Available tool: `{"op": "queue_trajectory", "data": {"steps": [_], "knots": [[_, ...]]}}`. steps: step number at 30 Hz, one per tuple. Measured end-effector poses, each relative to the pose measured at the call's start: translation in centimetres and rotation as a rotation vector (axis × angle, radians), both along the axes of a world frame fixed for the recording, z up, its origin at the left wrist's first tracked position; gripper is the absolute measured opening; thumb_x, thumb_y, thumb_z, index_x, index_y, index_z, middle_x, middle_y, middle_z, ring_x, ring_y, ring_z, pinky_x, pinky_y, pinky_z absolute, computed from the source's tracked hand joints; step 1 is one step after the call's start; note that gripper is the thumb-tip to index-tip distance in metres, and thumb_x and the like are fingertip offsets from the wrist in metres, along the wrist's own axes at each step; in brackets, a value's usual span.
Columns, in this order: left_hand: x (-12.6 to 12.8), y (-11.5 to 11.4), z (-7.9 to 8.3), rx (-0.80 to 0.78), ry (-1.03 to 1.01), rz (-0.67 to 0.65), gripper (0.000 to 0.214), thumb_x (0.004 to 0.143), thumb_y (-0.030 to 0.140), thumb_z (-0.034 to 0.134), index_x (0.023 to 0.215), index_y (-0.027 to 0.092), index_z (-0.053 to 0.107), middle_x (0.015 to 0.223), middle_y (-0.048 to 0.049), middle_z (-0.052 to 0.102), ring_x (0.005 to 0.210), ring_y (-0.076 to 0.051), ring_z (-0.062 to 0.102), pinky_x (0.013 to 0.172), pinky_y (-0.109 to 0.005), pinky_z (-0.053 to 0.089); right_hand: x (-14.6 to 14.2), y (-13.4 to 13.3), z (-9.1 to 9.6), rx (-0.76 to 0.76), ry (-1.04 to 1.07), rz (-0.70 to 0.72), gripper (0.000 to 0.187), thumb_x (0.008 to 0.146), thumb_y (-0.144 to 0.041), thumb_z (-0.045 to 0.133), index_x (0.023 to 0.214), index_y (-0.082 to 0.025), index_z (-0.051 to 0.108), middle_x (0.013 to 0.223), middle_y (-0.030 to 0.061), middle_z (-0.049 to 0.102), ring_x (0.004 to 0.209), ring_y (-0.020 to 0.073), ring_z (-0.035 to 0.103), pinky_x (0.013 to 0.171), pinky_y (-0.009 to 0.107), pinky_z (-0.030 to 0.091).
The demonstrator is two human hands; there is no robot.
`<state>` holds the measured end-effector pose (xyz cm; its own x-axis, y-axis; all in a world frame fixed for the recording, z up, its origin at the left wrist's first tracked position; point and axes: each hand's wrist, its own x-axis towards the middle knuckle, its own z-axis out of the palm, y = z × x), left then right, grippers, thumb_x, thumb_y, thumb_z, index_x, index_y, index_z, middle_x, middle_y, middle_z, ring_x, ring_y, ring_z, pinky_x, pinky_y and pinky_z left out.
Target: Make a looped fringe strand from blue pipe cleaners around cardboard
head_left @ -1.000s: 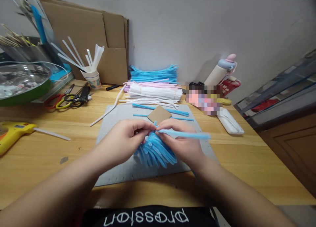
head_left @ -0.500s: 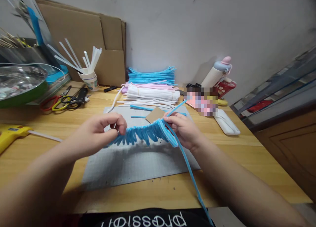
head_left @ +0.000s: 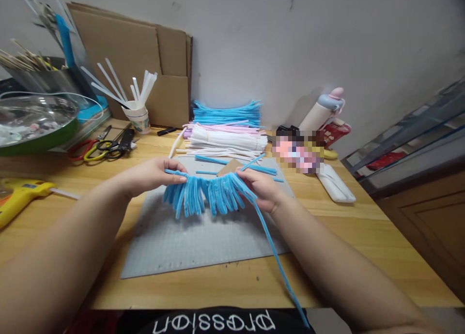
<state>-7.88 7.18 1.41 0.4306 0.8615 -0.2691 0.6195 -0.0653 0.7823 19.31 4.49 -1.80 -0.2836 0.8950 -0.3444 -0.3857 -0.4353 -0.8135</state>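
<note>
Between my hands, above the grey cutting mat, stretches a fringe of blue pipe cleaners, its loops hanging down from one stem. My left hand pinches the stem's left end between thumb and fingers. At the right end, my right hand is closed on the fringe, with its fingers partly hidden behind it. From there one long blue strand runs down to the table's front edge, and a short end sticks up to the right. Behind the fringe, loose blue pipe cleaners and a piece of cardboard lie on the mat.
At the back lie bundles of blue and white pipe cleaners. On the left are a yellow glue gun, scissors, a cup of white sticks and a green bowl. A bottle and white case stand right.
My left hand has moved up and its fingers have straightened into a pinch on the stem's end. The fringe has turned, so its loops now hang more plainly downward.
</note>
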Motion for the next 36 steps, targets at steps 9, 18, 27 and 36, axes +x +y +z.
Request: {"op": "queue_trajectory", "data": {"steps": [9,18,27,36], "knots": [[1.9,-3.4,-2.2,0.471,0.438,0.099,0.04,0.078,0.044,0.059,0.106,0.016,0.065,0.115,-0.0131,0.065,0.109,-0.032,0.058,0.095,-0.046,0.044,0.3,-2.2,-3.8,-0.074,-0.189,0.078,0.024,0.063,-0.025,0.076,0.074,-0.016,0.057,0.054,-0.0058,0.055,0.047,0.0077,0.048,0.046,0.019,0.036],[8.5,-8.5,-6.7,0.585,0.222,-0.306,0.051,0.093,0.032,0.046,0.143,0.023,0.038,0.146,-0.0108,0.044,0.13,-0.025,0.045,0.106,-0.045,0.04,0.6,-3.1,-3.7,-0.014,-0.242,0.092,0.031,0.06,-0.028,0.078,0.084,-0.016,0.062,0.07,-0.0018,0.065,0.062,0.0107,0.058,0.06,0.023,0.045],[8.1,-8.2,-7.7,0.622,0.112,-0.292,0.043,0.091,0.023,0.051,0.134,0.027,0.048,0.133,-0.0067,0.059,0.118,-0.022,0.056,0.102,-0.048,0.044,3.2,-4.2,-2.2,0.049,-0.726,0.414,0.02,0.077,-0.036,0.062,0.071,-0.017,0.056,0.052,-0.0016,0.06,0.045,0.0117,0.058,0.038,0.018,0.033],[8.4,-8.0,-7.7,0.637,0.216,-0.366,0.041,0.095,0.024,0.042,0.136,0.026,0.046,0.141,-0.0044,0.051,0.127,-0.02,0.049,0.105,-0.045,0.041,4.2,-4.7,-3.0,0.289,-0.932,0.446,0.008,0.077,-0.02,0.058,0.085,-0.02,0.06,0.052,-0.007,0.053,0.039,0.0084,0.049,0.04,0.019,0.032]]}}
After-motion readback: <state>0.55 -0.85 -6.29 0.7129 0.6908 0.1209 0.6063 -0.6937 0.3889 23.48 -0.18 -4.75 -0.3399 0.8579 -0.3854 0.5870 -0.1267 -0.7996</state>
